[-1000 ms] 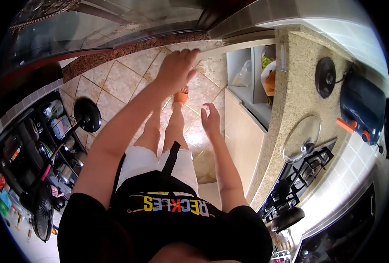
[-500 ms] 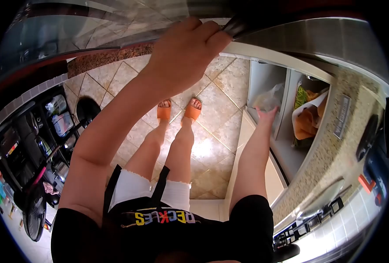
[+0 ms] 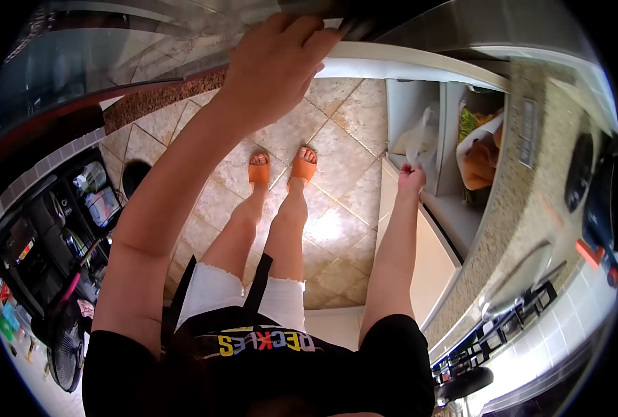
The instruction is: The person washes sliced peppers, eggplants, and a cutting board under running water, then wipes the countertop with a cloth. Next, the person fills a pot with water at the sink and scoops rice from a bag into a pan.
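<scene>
My right hand is closed around the gathered end of a clear plastic bag. The bag hangs stretched at the opening of a white cabinet compartment. High up in the view, close to the camera, my left hand has its fingers curled by a dark edge next to the cabinet's pale top rim. Its fingertips are lost in shadow, so what they grip cannot be made out. Beside the bag, the neighbouring compartment holds green packaging and an orange-brown item in a white bag.
A pale cabinet door stands open below the compartments. Along the right runs a speckled stone counter with a glass lid. A black fan and a black rack stand at left. Tiled floor lies under my feet.
My right hand has drawn back toward me, and the plastic bag is now pulled out narrower from it. My left hand has shifted slightly left and up in the view.
</scene>
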Tool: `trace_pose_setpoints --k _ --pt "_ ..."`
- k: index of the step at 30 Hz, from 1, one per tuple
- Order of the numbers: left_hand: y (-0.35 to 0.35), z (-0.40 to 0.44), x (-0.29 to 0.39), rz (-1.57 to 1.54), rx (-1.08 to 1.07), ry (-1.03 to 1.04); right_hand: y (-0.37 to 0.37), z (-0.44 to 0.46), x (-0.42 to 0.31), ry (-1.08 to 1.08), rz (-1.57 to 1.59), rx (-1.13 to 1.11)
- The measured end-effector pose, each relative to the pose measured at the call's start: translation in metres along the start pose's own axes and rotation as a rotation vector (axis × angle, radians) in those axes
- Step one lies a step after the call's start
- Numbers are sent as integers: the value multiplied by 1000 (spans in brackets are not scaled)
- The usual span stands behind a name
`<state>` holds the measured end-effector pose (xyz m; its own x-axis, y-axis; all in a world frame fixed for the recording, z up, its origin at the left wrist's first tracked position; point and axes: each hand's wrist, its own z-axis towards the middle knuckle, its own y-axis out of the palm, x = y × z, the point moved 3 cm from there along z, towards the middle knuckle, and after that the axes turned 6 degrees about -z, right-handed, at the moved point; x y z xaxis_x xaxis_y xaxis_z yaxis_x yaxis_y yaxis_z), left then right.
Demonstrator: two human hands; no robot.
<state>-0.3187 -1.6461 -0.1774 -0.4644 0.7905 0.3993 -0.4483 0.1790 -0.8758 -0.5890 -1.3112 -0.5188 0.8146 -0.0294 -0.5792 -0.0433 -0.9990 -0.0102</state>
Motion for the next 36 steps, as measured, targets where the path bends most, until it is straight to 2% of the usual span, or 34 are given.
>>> trace_pose_setpoints --k 2,5,9,12,14,15,16,17,19,20,22,23,24,25,26,28,29,30,32,34,36 --pt "-4 -2 4 -9 -72 8 -4 -31 -4 15 34 10" --pt "-8 -5 8 32 -126 -2 1 -79 -14 -19 -136 -68" --pt "-11 -10 15 137 -105 45 -5 -126 -5 -88 -238 -191" --pt "-25 -20 33 282 -8 94 -3 -205 -2 -34 -364 -410" --pt "-49 -34 58 150 61 49 -16 -249 1 -17 -402 -512" --pt "-62 -47 77 63 24 -54 -18 -281 -2 12 -418 -515" --pt "-64 -66 87 42 9 -43 -20 -320 -6 41 -432 -516" --pt "-59 -88 92 14 -83 -67 -26 -358 -10 -20 -474 -543" --pt "-48 -132 108 -85 -361 -513 -46 -421 -10 -13 -523 -660" --pt "-38 -148 109 -89 -372 -471 -58 -452 -11 -16 -528 -672" --pt "-7 -188 99 -432 -609 -955 -84 -505 -10 -86 -497 -667" --pt "-8 -196 104 -427 -646 -904 -97 -534 -6 -140 -500 -685" --pt "-12 -206 113 -459 -559 -907 -112 -562 -3 -149 -465 -640" --pt "-17 -221 123 -495 -468 -915 -125 -589 -3 -246 -500 -613" --pt "-21 -237 129 -495 -500 -872 -138 -612 0 -345 -534 -586" --pt "-23 -253 146 -1234 -472 -906 -175 -648 7 -376 -483 -489" --pt "-51 -258 173 -1358 -518 -1080 -193 -666 10 -451 -506 -421" --pt "-63 -271 190 -1345 -588 -1029 -215 -684 16 -518 -525 -338" --pt "-74 -294 224 -1455 -661 -1163 -260 -712 29 -562 -467 -208" --pt "-88 -313 267 -1374 -841 -1064 -302 -740 52 -593 -529 -73" --pt "-94 -337 310 -1454 -980 -941 -335 -766 76 -595 -371 38"
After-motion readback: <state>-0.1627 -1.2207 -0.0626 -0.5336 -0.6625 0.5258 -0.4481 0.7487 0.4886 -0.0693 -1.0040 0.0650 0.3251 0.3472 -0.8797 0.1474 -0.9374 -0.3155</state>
